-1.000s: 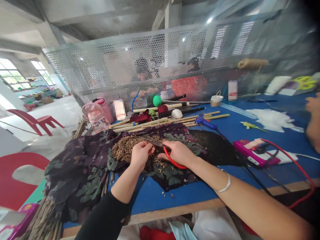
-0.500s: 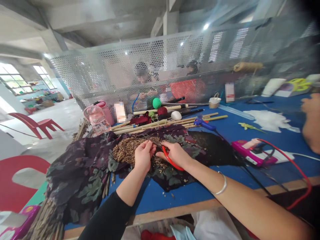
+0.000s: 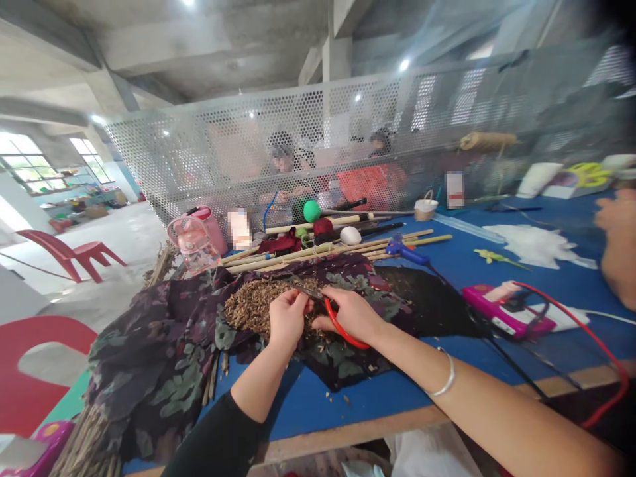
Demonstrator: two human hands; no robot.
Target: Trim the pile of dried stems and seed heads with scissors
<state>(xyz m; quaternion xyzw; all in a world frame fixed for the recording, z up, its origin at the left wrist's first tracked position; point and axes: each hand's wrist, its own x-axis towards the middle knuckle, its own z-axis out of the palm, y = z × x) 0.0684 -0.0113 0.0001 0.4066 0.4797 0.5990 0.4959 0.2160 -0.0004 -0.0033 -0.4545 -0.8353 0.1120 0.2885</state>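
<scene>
My right hand (image 3: 355, 317) is closed round a pair of scissors (image 3: 339, 326) with red handles, its blades pointing left toward my other hand. Fingertips pinched together, my left hand (image 3: 287, 321) meets the blades; whatever it holds is too small to make out. Both hands are over a heap of short brown cut pieces (image 3: 246, 301), which look like chopped stalks. Under the heap spreads a dark flowered cloth (image 3: 163, 338), draped over the left part of the blue table (image 3: 303, 407).
Behind the heap lie several long sticks (image 3: 318, 248), a green ball (image 3: 312, 211), a white ball (image 3: 350, 235) and a blue glue gun (image 3: 405, 248). A pink power strip (image 3: 489, 308) with cables sits right. Another person's hand (image 3: 619, 225) is at the far right. A perforated screen (image 3: 209, 139) stands behind.
The camera has tilted up slightly, so the table appears a little lower. My hands stay together over the heap, with only a small shift of the fingers and scissors.
</scene>
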